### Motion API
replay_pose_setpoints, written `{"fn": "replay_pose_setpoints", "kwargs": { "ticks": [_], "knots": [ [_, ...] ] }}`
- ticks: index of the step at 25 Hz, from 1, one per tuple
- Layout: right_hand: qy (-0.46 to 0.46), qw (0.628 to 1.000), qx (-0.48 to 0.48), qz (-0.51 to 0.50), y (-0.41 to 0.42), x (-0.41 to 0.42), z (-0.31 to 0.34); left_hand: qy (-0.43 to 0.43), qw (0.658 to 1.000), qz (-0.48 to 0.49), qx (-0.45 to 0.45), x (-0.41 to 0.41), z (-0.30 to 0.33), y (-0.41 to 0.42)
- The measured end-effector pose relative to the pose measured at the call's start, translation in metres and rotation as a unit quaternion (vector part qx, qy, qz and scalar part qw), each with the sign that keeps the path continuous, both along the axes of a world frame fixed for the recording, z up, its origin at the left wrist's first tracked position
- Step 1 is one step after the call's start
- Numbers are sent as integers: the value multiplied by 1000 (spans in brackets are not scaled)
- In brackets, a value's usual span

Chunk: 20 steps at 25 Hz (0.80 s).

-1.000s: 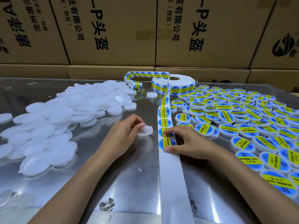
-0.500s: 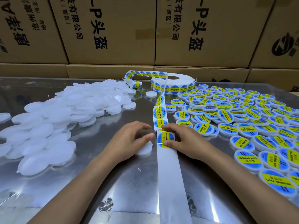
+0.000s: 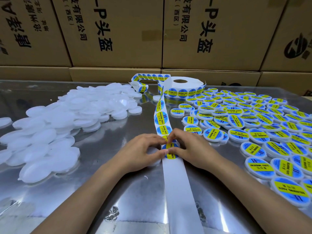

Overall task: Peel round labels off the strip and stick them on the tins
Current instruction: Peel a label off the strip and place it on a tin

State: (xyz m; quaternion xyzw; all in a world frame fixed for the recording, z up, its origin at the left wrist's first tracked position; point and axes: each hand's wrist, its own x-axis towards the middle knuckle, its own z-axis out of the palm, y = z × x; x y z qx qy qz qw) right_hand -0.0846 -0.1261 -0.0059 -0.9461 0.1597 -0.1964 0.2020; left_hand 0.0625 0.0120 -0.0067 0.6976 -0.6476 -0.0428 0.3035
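Label coming off the strip over a bare tin

The round label [image 3: 169, 150] sits at the near middle of the table [image 3: 138, 196], at the end of the printed run on the strip [image 3: 179, 191], and both hands now close on it. Half a second ago the left hand [image 3: 140, 152] lay open over a bare white tin [image 3: 152, 152] beside the strip; now its fingers [image 3: 164, 152] curl in and pinch the label's left edge, meeting the right hand [image 3: 190, 147], which pinches the right edge. The tin has slid in against the strip, mostly hidden under the left hand, so the sticking step looks imminent. Plain tins [image 3: 50, 132] heap toward the left edge, labelled tins [image 3: 253, 125] spread to the right edge, and the label roll [image 3: 184, 85] stands at the far edge before cardboard boxes [image 3: 118, 31].
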Motion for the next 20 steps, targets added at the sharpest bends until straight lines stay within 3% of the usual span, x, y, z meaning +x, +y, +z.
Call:
{"fn": "replay_pose_setpoints", "kwargs": {
  "ticks": [5, 15, 20],
  "knots": [
    [-75, 992, 97, 35, 0, 4, 4, 6, 998, -34, 53, -2, 4, 0],
    [-176, 978, 112, 5, 2, 7, 9, 52, 997, -15, 64, -4, 6, 1],
    [-222, 916, 331, -33, 8, 6, 19, 96, 993, -23, 62, -9, 11, 3]
  ]
}}
